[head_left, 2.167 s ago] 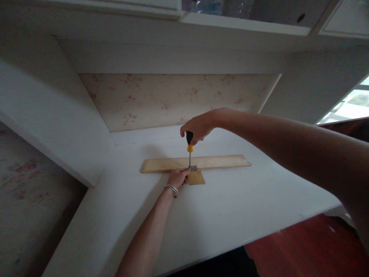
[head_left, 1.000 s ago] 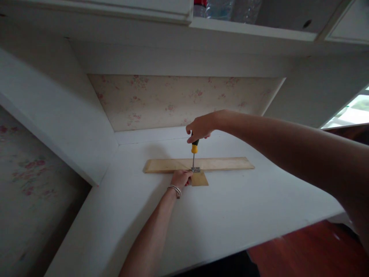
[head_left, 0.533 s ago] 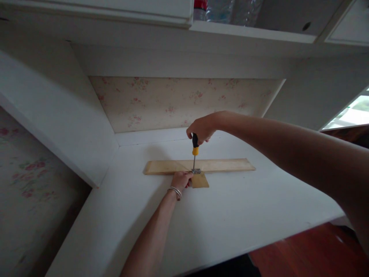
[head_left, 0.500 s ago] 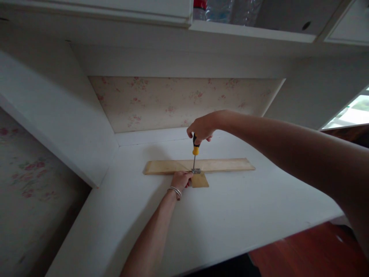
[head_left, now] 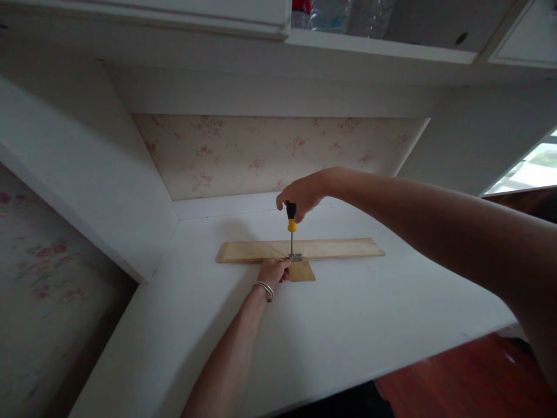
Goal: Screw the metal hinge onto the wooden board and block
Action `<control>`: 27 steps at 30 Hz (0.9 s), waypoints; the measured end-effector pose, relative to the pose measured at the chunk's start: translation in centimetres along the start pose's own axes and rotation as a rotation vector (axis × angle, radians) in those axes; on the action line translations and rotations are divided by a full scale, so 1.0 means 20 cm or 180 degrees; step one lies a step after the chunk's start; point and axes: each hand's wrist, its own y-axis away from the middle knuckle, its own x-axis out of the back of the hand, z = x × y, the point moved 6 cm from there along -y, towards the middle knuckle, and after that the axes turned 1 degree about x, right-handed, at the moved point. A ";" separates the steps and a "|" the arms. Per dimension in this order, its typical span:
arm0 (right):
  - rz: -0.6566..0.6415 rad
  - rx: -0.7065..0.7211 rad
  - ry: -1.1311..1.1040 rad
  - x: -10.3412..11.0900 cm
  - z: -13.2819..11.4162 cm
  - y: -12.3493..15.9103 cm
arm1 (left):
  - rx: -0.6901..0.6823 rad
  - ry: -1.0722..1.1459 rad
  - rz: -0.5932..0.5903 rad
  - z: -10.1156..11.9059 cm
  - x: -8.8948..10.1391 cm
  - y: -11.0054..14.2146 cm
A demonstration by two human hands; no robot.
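A long wooden board (head_left: 331, 248) lies across the white desk (head_left: 348, 325), with a small wooden piece (head_left: 302, 271) butted against its near edge. A small metal hinge (head_left: 296, 257) sits on the joint between them. My right hand (head_left: 300, 191) is closed round the black-and-yellow handle of a screwdriver (head_left: 291, 223), which stands upright with its tip on the hinge. My left hand (head_left: 272, 270), with bangles on the wrist, is closed just left of the hinge, its fingertips pressed at the hinge and the small piece.
The desk sits in a white alcove with floral wallpaper (head_left: 270, 154) at the back and a sloping white side panel (head_left: 87, 174) on the left. A shelf above holds plastic bottles (head_left: 339, 11). Red-brown floor (head_left: 470, 383) shows beyond the desk's near right edge.
My right hand has shifted its grip on the screwdriver handle, showing more or less of the black part between frames. The left hand, boards and hinge have stayed put.
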 end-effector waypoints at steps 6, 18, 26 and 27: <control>-0.0033 -0.0426 0.0010 0.00 0.02 0.01 | 0.0050 0.0037 0.0030 0.01 0.00 0.01; -0.0183 -0.0245 -0.0048 -0.02 0.02 0.00 | 0.0198 0.0232 0.0018 0.00 0.01 0.00; -0.0116 -0.0200 0.0063 -0.02 0.03 -0.02 | 0.0222 0.0250 -0.0005 0.00 0.01 0.01; -0.0134 -0.0161 0.0012 -0.02 0.02 -0.02 | 0.0231 0.0251 -0.0009 0.00 0.00 0.01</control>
